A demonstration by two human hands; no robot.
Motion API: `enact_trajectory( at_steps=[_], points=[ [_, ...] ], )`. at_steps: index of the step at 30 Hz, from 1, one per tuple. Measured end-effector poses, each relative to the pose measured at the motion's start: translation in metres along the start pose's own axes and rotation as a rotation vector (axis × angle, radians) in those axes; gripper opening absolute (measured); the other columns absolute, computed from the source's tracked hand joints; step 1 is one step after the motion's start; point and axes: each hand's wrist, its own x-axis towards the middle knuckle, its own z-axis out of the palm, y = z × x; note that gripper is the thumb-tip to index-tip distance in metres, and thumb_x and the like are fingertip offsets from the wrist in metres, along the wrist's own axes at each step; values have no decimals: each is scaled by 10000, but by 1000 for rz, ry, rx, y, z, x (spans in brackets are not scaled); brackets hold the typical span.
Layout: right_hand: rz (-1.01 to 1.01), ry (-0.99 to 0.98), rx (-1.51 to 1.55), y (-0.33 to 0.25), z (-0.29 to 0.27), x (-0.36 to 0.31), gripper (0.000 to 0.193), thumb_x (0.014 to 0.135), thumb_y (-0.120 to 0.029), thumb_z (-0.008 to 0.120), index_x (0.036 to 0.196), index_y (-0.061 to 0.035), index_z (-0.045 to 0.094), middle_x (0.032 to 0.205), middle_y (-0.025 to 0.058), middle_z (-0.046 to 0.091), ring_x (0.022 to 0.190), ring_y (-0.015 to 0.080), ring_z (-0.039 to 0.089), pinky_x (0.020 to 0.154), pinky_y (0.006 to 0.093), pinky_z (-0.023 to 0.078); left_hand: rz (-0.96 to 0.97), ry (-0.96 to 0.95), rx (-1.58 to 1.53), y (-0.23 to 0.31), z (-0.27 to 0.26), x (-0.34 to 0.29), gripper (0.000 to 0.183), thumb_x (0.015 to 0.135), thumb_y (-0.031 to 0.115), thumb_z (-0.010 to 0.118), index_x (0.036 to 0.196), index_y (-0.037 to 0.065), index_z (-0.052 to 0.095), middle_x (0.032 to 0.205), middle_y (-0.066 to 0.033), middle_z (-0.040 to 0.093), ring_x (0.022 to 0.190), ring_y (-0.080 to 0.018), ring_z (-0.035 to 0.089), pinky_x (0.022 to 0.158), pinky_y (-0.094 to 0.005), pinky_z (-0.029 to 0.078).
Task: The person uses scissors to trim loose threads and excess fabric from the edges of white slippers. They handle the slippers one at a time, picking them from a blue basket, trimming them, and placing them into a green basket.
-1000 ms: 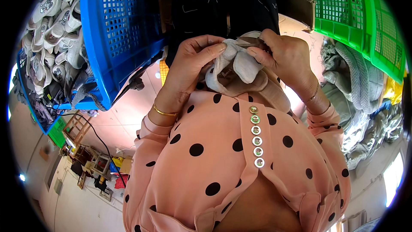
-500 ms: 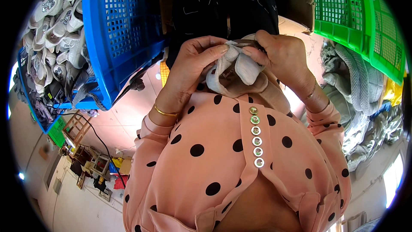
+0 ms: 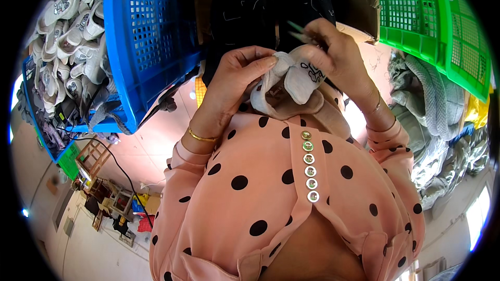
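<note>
1. My right grip (image 3: 337, 58) has moved up from my left, closed around a blurred two-pointed tool (image 3: 300, 36).
2. My left grip (image 3: 237, 75) pinches the pale shoe (image 3: 300, 86) in front of my dotted shirt (image 3: 265, 151).
3. A blue basket (image 3: 116, 36) stands left, a green basket (image 3: 444, 26) right.

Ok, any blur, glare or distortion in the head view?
Head view: the pointed tool in the right hand looks smeared; the bright opening at lower right is blown out; fisheye curves the green crate, and the corners are black.
</note>
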Motion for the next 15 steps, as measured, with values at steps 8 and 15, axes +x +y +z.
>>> enact_trajectory(
  at_steps=[8,15],
  points=[
    [-100,378,-368,29,-13,31,164,833,-195,667,928,-75,609,645,108,629,553,299,632,470,373,490,85,10,208,17,6,-1,174,906,42,625,1060,-36,654,969,-88,690,879,-135,655,808,-257,532],
    [-42,263,-348,23,-12,30,101,854,-144,623,916,-64,627,709,140,642,600,316,632,538,392,499,195,-51,415,35,7,5,157,939,73,601,1049,-26,651,931,-46,673,851,-84,610,777,-218,505]
  ],
)
